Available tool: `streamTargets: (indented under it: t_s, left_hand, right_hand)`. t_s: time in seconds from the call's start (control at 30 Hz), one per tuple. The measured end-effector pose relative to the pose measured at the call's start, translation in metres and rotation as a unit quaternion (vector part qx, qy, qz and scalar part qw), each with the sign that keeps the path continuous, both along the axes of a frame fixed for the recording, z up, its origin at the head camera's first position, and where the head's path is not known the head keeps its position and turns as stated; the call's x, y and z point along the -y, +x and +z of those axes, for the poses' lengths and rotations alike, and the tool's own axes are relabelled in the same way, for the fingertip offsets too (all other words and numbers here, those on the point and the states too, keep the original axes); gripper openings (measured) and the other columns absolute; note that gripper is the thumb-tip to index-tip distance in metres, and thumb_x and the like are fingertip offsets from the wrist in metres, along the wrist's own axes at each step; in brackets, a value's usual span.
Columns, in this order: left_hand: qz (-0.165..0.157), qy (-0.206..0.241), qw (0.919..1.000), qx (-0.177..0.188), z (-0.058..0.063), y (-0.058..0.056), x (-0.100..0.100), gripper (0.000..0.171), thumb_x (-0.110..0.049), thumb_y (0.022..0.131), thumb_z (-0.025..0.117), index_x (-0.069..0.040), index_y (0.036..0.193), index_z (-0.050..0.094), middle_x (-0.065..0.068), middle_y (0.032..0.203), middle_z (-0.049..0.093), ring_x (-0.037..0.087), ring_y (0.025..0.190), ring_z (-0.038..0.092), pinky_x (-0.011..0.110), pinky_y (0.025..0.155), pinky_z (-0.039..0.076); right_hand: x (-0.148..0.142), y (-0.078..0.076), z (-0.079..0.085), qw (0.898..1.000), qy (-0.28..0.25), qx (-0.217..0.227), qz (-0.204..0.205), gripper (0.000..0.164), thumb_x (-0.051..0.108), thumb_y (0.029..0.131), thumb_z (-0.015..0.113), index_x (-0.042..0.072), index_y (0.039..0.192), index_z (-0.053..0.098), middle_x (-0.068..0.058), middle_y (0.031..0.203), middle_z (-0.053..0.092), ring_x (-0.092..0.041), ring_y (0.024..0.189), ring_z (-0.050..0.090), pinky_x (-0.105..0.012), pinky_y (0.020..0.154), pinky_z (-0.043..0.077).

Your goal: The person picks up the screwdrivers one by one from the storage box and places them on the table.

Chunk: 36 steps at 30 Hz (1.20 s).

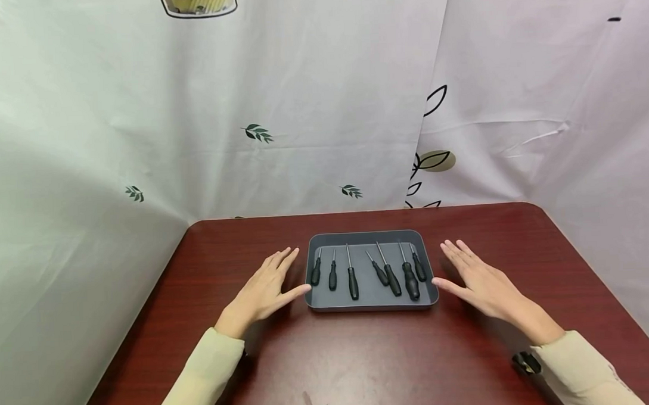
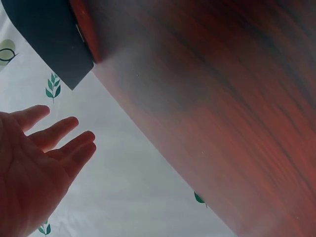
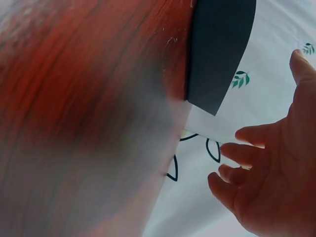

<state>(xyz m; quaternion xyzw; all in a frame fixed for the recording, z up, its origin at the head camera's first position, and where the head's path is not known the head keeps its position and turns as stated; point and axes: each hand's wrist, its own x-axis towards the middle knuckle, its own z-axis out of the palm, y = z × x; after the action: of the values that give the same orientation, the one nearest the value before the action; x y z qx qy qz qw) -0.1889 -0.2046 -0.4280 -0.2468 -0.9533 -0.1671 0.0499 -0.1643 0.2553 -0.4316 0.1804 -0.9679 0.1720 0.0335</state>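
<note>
A shallow grey tray (image 1: 371, 307) lies on the table with several black-handled screwdrivers in it, their metal shafts pointing to the far side. Three stand apart on the left, among them a longer one (image 1: 353, 283); the others cluster on the right, including the thickest-handled screwdriver (image 1: 411, 283). Beside the tray's left end is my left hand (image 1: 260, 292), fingers spread, thumb tip right at the rim. My right hand (image 1: 485, 287) mirrors it at the right end, thumb pointing to the corner. Both palms hold nothing. In the wrist views only the tray's dark outer wall (image 2: 47, 39) (image 3: 219, 54) shows.
The reddish-brown wooden table (image 1: 362, 362) has rounded far corners. White cloth (image 1: 310, 96) with leaf prints hangs behind it and along both sides. A dark device (image 1: 526, 363) sits at the right wrist, by the cream sleeve (image 1: 579, 360).
</note>
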Motion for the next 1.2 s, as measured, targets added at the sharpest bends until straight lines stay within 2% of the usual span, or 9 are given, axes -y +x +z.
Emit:
streamTargets:
  t_s: [0.17, 0.3, 0.43, 0.6, 0.8, 0.9, 1.0, 1.1, 1.2]
  left_hand:
    - [0.002, 0.012, 0.9996, 0.026, 0.000, -0.001, -0.003, 0.092, -0.070, 0.092, 0.052, -0.009, 0.157, 0.031, 0.016, 0.157, 0.034, 0.035, 0.142, 0.032, 0.051, 0.114, 0.034]
    - [0.005, 0.020, 0.9988, 0.044, 0.001, -0.002, -0.007, 0.093, -0.070, 0.092, 0.053, -0.008, 0.158, 0.029, 0.016, 0.155, 0.036, 0.036, 0.139, 0.037, 0.051, 0.113, 0.036]
    - [0.007, 0.023, 0.9982, 0.054, 0.000, -0.003, -0.009, 0.091, -0.068, 0.093, 0.052, -0.007, 0.157, 0.029, 0.016, 0.152, 0.039, 0.038, 0.134, 0.042, 0.052, 0.111, 0.037]
    - [0.012, 0.026, 0.9975, 0.065, -0.001, -0.005, -0.012, 0.088, -0.064, 0.095, 0.053, -0.004, 0.156, 0.031, 0.018, 0.149, 0.041, 0.037, 0.133, 0.045, 0.052, 0.111, 0.037]
    - [0.017, 0.027, 0.9970, 0.070, -0.001, -0.006, -0.016, 0.084, -0.058, 0.097, 0.055, 0.000, 0.154, 0.034, 0.021, 0.144, 0.046, 0.036, 0.124, 0.053, 0.052, 0.106, 0.042]
    - [0.017, 0.029, 0.9968, 0.073, 0.000, -0.007, -0.018, 0.081, -0.055, 0.098, 0.056, 0.002, 0.152, 0.036, 0.022, 0.140, 0.049, 0.032, 0.111, 0.059, 0.051, 0.102, 0.046]
    - [0.016, 0.033, 0.9962, 0.079, 0.001, -0.007, -0.019, 0.078, -0.052, 0.099, 0.056, 0.004, 0.151, 0.038, 0.023, 0.138, 0.050, 0.031, 0.107, 0.059, 0.052, 0.100, 0.047]
    - [0.015, 0.037, 0.9953, 0.088, 0.000, -0.008, -0.020, 0.076, -0.049, 0.100, 0.057, 0.005, 0.150, 0.039, 0.023, 0.138, 0.050, 0.035, 0.117, 0.055, 0.053, 0.103, 0.045]
    - [0.014, 0.041, 0.9942, 0.098, 0.000, -0.008, -0.021, 0.074, -0.047, 0.100, 0.057, 0.006, 0.149, 0.040, 0.023, 0.137, 0.052, 0.037, 0.124, 0.051, 0.054, 0.105, 0.043]
  right_hand:
    - [0.002, -0.001, 0.001, 1.000, -0.014, -0.002, 0.002, 0.082, 0.061, 0.098, 0.052, 0.006, 0.156, 0.033, -0.016, 0.160, 0.030, -0.034, 0.148, 0.021, -0.061, 0.106, 0.038]
    - [0.005, -0.002, 0.004, 1.000, -0.028, 0.000, 0.000, 0.080, 0.060, 0.098, 0.051, 0.008, 0.156, 0.034, -0.016, 0.159, 0.032, -0.035, 0.146, 0.025, -0.063, 0.106, 0.036]
    - [0.009, -0.004, 0.006, 0.999, -0.046, 0.000, 0.005, 0.078, 0.058, 0.098, 0.053, 0.004, 0.153, 0.039, -0.017, 0.156, 0.037, -0.037, 0.144, 0.029, -0.062, 0.110, 0.032]
    - [0.014, -0.007, 0.008, 0.997, -0.070, -0.018, 0.018, 0.071, 0.047, 0.098, 0.061, -0.002, 0.147, 0.045, -0.021, 0.149, 0.044, -0.041, 0.138, 0.039, -0.061, 0.110, 0.032]
    - [0.019, -0.011, 0.009, 0.993, -0.093, -0.063, 0.043, 0.055, 0.031, 0.097, 0.068, -0.006, 0.136, 0.056, -0.024, 0.139, 0.054, -0.042, 0.128, 0.049, -0.060, 0.105, 0.038]
    - [0.024, -0.014, 0.010, 0.989, -0.105, -0.088, 0.059, 0.046, 0.021, 0.095, 0.071, -0.007, 0.129, 0.060, -0.023, 0.129, 0.060, -0.040, 0.121, 0.055, -0.058, 0.100, 0.044]
    - [0.028, -0.017, 0.011, 0.984, -0.130, -0.098, 0.075, 0.040, 0.014, 0.092, 0.073, -0.007, 0.124, 0.063, -0.021, 0.118, 0.065, -0.034, 0.107, 0.064, -0.051, 0.090, 0.053]
    - [0.033, -0.018, 0.014, 0.980, -0.155, -0.087, 0.089, 0.036, 0.008, 0.090, 0.075, -0.008, 0.120, 0.064, -0.018, 0.109, 0.066, -0.028, 0.091, 0.068, -0.045, 0.077, 0.059]
    - [0.039, -0.019, 0.017, 0.979, -0.168, -0.069, 0.093, 0.034, 0.006, 0.089, 0.075, -0.009, 0.117, 0.066, -0.015, 0.100, 0.066, -0.020, 0.080, 0.067, -0.040, 0.071, 0.060]
